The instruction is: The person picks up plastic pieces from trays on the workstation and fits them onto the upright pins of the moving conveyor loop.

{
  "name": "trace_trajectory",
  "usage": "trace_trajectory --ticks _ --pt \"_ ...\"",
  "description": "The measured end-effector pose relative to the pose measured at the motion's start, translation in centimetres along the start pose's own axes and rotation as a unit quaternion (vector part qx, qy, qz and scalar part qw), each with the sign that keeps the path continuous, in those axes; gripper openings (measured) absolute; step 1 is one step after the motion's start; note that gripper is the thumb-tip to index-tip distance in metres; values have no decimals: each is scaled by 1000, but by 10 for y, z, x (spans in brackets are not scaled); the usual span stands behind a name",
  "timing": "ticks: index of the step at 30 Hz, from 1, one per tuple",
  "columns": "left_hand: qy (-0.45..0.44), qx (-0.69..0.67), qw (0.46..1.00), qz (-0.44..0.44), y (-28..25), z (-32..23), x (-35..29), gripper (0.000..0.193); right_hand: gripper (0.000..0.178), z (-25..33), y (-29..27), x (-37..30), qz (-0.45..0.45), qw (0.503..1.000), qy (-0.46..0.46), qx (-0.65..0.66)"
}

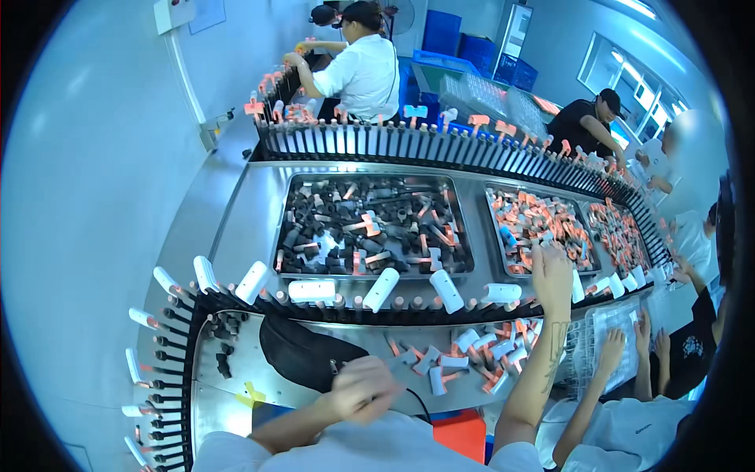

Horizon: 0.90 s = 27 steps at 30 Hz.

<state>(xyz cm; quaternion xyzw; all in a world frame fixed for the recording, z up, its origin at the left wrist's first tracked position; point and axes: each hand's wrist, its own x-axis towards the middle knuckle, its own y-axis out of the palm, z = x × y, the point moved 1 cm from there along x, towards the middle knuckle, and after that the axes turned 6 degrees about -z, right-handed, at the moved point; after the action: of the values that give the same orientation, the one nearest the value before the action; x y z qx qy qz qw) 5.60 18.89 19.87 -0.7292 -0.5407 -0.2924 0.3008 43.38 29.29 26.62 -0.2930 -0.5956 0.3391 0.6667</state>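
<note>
My left hand (366,389) is low in the middle, just in front of a black cloth pouch (303,354). Its fingers look curled in, slightly blurred, and whatever they hold cannot be made out. My right hand (552,266) reaches forward over the near edge of a metal tray (503,270) of small orange parts (535,216). The back of that hand hides its fingertips. Between my arms lies a loose pile of white-headed pieces with orange stems (472,358). Along the conveyor of black upright holders (393,315), several white oblong heads (312,291) sit on top.
Another metal tray (464,267) holds dark and orange parts. The conveyor curves down the left side and across the back. Co-workers (358,67) stand beyond it; other people's hands (612,350) work by clear plastic trays (602,338) at right. A red bin (462,435) stands below.
</note>
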Motion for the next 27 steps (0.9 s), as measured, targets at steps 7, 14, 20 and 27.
trace_trajectory --ticks 7,14,20,27 --pt "-52 312 932 177 16 94 -162 12 45 2 22 -10 56 998 -12 40" --pt "10 357 916 181 36 102 -155 11 38 -23 41 -7 -19 994 -58 -91" --pt "-8 403 899 172 42 97 -152 10 47 30 57 4 197 939 67 273" --pt "-28 368 910 188 47 82 -137 6 26 61 -22 16 6 952 34 303"
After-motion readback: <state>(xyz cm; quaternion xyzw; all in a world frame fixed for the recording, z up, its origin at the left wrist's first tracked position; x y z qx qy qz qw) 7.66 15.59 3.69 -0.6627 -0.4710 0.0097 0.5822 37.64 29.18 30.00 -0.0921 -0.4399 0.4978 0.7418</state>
